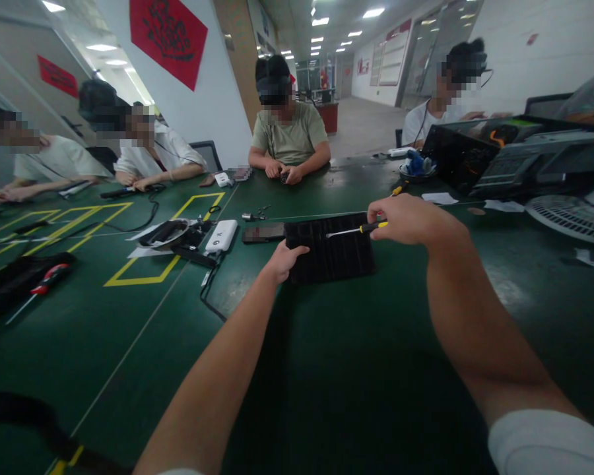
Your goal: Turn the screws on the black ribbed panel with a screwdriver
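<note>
My right hand (410, 221) is closed around the yellow-and-black handle of a screwdriver (344, 232), whose metal shaft points left. The shaft lies over a dark, flat black piece (327, 260) with ribs or slots across it; whether the tip touches it, I cannot tell. At that piece's left edge, my left hand (283, 260) grips it, thumb on top and fingers hidden underneath. Just behind it on the left lies a dark phone-like slab (263, 232). Beyond my right hand another yellow handle (397, 190) shows in part.
A white power bank (222, 236) with a cable stands left, beside black gear on paper (163, 237). Far left, a red-handled screwdriver (49, 280) rests on dark fabric. An opened computer case (519, 158) and a white fan (569, 218) occupy the right. Several people sit around the green table (376, 369).
</note>
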A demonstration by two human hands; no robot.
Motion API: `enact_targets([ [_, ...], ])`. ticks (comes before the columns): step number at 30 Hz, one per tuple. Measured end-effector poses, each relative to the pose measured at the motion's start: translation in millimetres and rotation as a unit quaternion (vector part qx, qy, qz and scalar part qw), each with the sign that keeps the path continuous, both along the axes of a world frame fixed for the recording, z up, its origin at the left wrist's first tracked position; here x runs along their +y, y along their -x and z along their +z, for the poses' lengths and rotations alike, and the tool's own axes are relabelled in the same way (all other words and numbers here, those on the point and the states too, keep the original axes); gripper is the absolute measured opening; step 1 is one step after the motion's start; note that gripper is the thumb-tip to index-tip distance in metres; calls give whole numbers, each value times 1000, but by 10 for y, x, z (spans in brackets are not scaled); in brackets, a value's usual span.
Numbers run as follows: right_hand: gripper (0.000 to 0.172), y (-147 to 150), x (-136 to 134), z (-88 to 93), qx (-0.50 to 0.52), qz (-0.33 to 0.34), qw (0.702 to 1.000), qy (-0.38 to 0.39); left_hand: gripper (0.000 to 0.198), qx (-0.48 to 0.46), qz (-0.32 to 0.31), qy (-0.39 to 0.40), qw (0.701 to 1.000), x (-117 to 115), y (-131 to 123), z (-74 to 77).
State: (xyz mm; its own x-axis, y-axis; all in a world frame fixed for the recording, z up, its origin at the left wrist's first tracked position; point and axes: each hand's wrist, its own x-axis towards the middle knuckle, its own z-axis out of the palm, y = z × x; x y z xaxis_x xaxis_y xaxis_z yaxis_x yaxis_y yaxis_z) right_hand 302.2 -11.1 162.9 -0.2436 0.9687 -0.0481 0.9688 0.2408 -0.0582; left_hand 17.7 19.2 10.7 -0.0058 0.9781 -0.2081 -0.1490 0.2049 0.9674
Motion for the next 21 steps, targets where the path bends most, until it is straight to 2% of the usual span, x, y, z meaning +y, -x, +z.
enact_targets([
  [8, 26, -109, 56, -61, 12, 1, 1000, -8, 23, 34, 70, -36, 996, 24, -229, -83],
  [16, 25, -107, -51, -64, 14, 8, 1000, -23, 38, 20, 38, -48, 998, 29, -162, -110],
  [21, 22, -73, -94, -60, 14, 17, 999, -38, 39, 20, 33, -53, 998, 53, -138, -154],
])
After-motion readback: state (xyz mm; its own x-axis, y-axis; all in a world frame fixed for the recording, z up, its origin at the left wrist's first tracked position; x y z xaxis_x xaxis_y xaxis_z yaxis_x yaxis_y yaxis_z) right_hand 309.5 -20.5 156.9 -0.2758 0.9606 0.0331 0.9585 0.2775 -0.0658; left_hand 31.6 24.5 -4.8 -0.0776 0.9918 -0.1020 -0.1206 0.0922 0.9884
